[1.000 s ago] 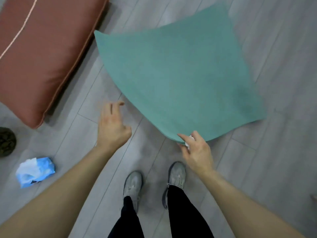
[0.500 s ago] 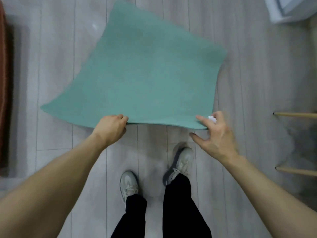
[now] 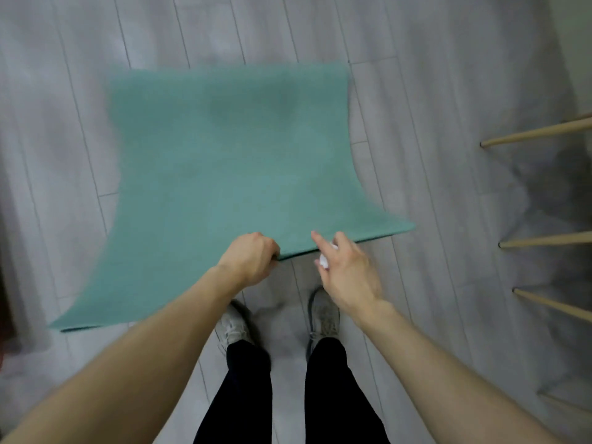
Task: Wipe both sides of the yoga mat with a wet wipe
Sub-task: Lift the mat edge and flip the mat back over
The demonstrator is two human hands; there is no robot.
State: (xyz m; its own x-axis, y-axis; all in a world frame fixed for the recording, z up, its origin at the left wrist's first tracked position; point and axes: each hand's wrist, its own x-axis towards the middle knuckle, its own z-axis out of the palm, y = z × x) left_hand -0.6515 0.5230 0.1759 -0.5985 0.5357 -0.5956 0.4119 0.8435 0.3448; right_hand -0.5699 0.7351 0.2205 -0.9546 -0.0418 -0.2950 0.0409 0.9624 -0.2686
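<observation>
A teal yoga mat (image 3: 224,174) hangs in the air in front of me over the grey plank floor, its near edge lifted. My left hand (image 3: 251,259) grips that near edge with curled fingers. My right hand (image 3: 344,270) is at the same edge a little to the right, holding a crumpled white wet wipe (image 3: 324,260) in its palm, with the index finger stretched out toward the mat. Whether the right fingers touch the mat I cannot tell.
Three light wooden furniture legs (image 3: 541,241) stick in from the right edge. My two grey shoes (image 3: 323,318) stand on the floor (image 3: 432,75) just below the mat's near edge. A dark reddish edge shows at the far left (image 3: 4,315).
The view swung right; the pink cushion and blue wipe pack left the frame. My left hand took hold of the mat's near edge, and the mat turned squarer to me.
</observation>
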